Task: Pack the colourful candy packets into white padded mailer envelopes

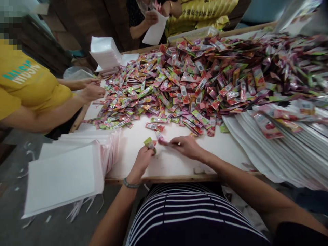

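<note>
Near the table's front edge, my left hand is closed round some small green packets, which stick up from its fingers. My right hand pinches a purple-pink packet by its right end, a short way to the right of my left hand. Just beyond both hands a red packet lies flat on the white table. Behind it spreads a large heap of small colourful packets, mostly red, green and purple.
White pouches are stacked at the left and fanned out at the right, with packets on top. A person in yellow works at the left; another's hands hold a white pouch across the table. More white sheets stand behind.
</note>
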`<state>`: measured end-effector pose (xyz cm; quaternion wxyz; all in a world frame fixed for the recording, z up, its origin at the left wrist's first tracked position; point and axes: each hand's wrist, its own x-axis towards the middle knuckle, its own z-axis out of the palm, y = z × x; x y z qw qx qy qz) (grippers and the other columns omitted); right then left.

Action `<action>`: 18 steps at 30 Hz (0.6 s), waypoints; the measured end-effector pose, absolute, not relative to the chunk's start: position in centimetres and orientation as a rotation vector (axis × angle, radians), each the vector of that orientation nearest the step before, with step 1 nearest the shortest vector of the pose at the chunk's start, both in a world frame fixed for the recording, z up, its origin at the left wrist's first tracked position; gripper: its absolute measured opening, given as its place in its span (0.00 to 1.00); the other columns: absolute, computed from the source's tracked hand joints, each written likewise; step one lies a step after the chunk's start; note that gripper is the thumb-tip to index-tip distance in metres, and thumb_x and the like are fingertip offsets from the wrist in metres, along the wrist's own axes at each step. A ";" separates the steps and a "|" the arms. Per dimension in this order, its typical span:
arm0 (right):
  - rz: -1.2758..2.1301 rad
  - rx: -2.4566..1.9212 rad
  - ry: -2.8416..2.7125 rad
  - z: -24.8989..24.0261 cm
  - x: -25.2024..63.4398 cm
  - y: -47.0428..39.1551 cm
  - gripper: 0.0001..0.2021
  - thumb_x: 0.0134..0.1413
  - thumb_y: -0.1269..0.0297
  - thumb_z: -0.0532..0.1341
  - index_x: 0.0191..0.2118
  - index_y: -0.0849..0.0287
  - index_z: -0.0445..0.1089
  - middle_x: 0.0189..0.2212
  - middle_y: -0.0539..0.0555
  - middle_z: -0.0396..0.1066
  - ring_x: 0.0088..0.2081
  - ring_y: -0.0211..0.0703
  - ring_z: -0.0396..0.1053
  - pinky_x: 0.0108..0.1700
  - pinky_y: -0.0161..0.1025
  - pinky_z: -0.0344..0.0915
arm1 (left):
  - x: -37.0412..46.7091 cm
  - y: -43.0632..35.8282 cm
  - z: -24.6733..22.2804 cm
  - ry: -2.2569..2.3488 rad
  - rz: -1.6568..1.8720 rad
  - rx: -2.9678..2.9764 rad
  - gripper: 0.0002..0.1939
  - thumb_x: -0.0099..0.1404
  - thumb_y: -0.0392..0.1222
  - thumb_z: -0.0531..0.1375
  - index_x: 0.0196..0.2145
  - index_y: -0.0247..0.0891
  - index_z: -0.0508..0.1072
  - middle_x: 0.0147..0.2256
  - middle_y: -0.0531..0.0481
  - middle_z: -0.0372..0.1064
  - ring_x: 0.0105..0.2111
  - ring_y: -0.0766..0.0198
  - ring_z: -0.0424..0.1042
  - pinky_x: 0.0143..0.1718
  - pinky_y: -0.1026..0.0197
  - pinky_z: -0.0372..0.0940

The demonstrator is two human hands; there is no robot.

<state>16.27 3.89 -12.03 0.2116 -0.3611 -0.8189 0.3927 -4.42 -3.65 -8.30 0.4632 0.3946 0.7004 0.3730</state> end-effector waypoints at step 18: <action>0.169 -1.450 -2.631 -12.6 19.7 5.2 0.13 0.63 0.71 0.51 0.36 0.61 0.74 0.34 0.59 0.73 0.38 0.46 0.65 0.40 0.40 0.54 | -1.3 -4.3 -11.6 1.341 0.365 2.284 0.27 0.62 0.35 0.58 0.59 0.38 0.63 0.59 0.39 0.63 0.61 0.49 0.59 0.60 0.43 0.57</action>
